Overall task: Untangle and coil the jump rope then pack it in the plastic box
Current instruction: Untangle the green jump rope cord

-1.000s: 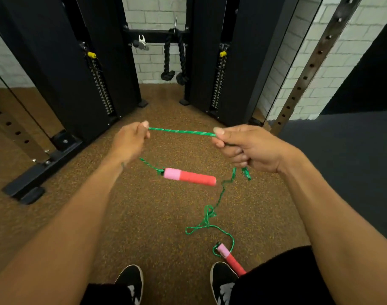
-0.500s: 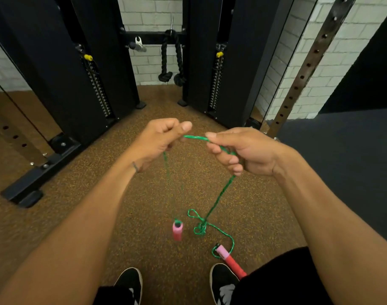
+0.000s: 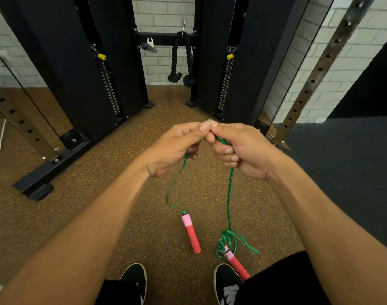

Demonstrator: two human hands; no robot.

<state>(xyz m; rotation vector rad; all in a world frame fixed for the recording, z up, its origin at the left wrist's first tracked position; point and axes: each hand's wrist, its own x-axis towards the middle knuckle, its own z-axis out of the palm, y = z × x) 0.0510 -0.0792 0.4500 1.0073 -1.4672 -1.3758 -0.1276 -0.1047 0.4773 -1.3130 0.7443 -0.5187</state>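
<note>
My left hand (image 3: 177, 144) and my right hand (image 3: 238, 148) meet thumb to thumb at chest height, both pinching the green jump rope (image 3: 229, 194). One strand drops from the left hand to a hanging pink-and-red handle (image 3: 191, 233). The other strand falls from the right hand into a green tangle (image 3: 229, 241) that sits around the second pink-and-red handle (image 3: 235, 264) by my right shoe. No plastic box is in view.
A black cable machine (image 3: 95, 69) with weight stacks stands ahead, a black rope attachment (image 3: 181, 60) hanging between its towers. A perforated steel upright (image 3: 315, 75) leans at right, a black base foot (image 3: 49, 168) at left. Brown speckled floor below; dark mat (image 3: 346, 172) at right.
My hands have come together until the thumbs touch. The free handle has dropped and swung to hang upright below them, and the tangle has gathered closer to the second handle.
</note>
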